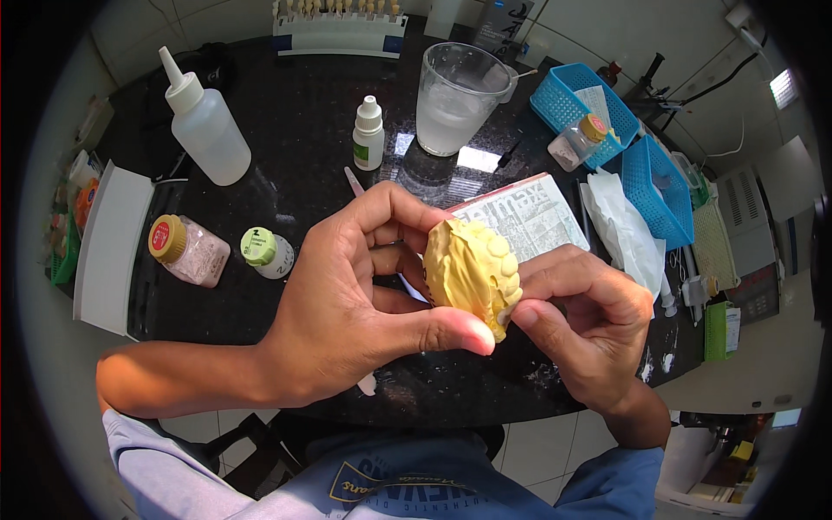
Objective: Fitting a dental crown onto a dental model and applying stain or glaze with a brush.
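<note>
A yellow dental cast [470,273] with a row of moulded teeth along its right side is held up above the table. My left hand [364,269] grips it, thumb along the near edge and fingers behind the far side. At the cast's right edge, the thumb and forefinger of my right hand [582,316] are pinched together against the teeth. A small whitish bit shows by those fingertips, too small to name. Under my left hand lies a spatula [354,182], mostly covered by the hand.
A squeeze bottle [208,130], a jar of pink powder [191,251] and a green-capped bottle [267,252] stand left. Behind are a dropper bottle [368,134], a glass jug [459,104] and a tooth shade rack [340,35]. Rightward lie printed paper [529,217], blue baskets [656,195] and tissue [626,234].
</note>
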Motion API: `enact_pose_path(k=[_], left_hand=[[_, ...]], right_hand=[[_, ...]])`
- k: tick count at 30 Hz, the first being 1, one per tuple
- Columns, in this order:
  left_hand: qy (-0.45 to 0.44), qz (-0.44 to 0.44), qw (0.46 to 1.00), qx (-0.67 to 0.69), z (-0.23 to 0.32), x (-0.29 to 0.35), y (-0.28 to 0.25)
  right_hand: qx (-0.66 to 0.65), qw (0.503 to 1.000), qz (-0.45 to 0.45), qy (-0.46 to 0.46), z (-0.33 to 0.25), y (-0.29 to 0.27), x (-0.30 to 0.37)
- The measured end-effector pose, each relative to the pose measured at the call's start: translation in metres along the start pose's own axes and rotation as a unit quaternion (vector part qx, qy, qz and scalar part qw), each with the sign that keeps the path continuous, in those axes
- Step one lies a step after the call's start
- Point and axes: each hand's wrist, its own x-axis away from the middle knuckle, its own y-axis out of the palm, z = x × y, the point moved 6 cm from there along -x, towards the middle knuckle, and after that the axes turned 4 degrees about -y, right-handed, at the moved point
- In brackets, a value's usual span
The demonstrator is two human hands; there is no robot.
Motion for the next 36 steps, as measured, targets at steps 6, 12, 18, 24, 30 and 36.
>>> enact_pose_path(k=[6,12,18,24,30,36], left_hand=[[0.036,-0.009,0.999,-0.013,-0.001,-0.002,0.0],[-0.044,-0.081,0.994,0.065,-0.012,-0.004,0.004],[-0.059,-0.087,0.992,0.076,-0.011,-0.006,0.007],[-0.054,-0.072,0.993,0.077,-0.013,-0.006,0.005],[-0.055,-0.079,0.993,0.07,-0.012,-0.005,0.008],[-0.073,-0.091,0.978,0.174,-0.016,-0.004,0.007]], right_hand=[[0.041,0.999,0.002,-0.028,-0.004,-0.002,0.0],[0.005,1.0,0.024,-0.013,-0.005,0.0,0.003],[-0.002,0.999,0.033,-0.005,-0.005,-0.005,0.01],[0.007,0.999,0.018,-0.031,-0.001,0.002,0.007],[0.109,0.988,-0.013,-0.108,-0.011,0.004,0.006],[0.223,0.969,0.006,-0.107,-0.014,0.0,-0.001]])
